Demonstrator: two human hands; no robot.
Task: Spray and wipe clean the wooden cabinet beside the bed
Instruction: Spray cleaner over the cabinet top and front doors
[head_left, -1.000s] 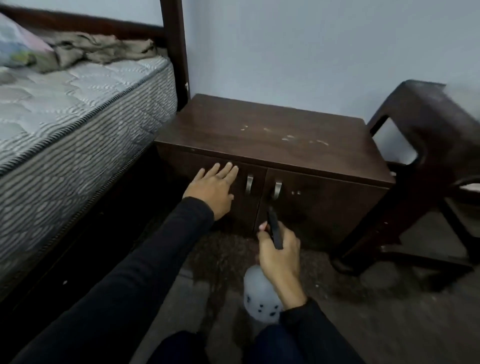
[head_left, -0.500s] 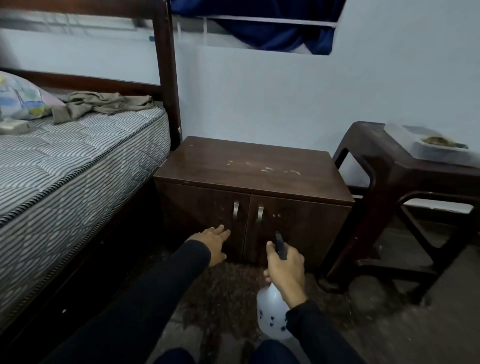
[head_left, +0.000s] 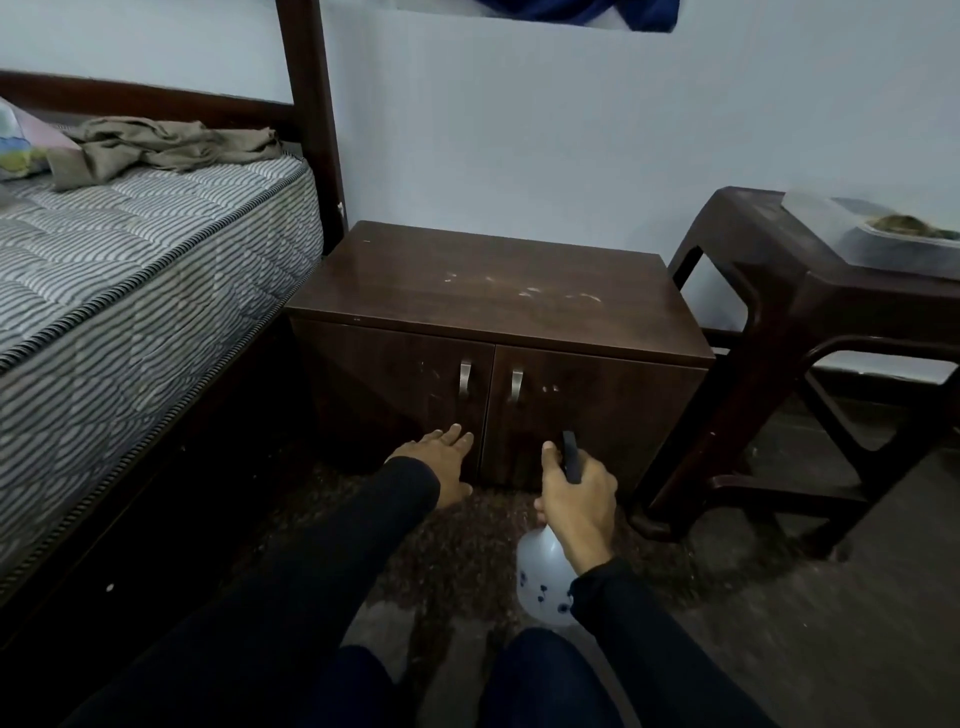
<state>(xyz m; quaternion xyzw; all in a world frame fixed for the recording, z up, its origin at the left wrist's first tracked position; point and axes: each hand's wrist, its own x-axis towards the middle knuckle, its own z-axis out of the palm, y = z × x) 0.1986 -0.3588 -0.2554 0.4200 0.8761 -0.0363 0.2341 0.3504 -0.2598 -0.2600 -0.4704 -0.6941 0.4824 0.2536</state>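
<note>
The cabinet (head_left: 493, 280) is at 12 o'clock, bed (head_left: 130, 270) at 9. Right hand (head_left: 576, 493) grips the spray bottle (head_left: 545, 582), left hand (head_left: 441, 462) flat, empty, by the door (head_left: 395, 395). I'd mist the pale smudges (head_left: 524, 293) on top first.

Pale blue-grey wall (head_left: 519, 130), dim flat light. Blue curtain (head_left: 571, 8) at top edge. Bed left: striped mattress (head_left: 130, 249), dark wooden post (head_left: 311, 130), crumpled khaki cloth (head_left: 171, 145) at the mattress's far edge. Dark stool (head_left: 769, 249) right. Speckled grey floor (head_left: 805, 597).
</note>
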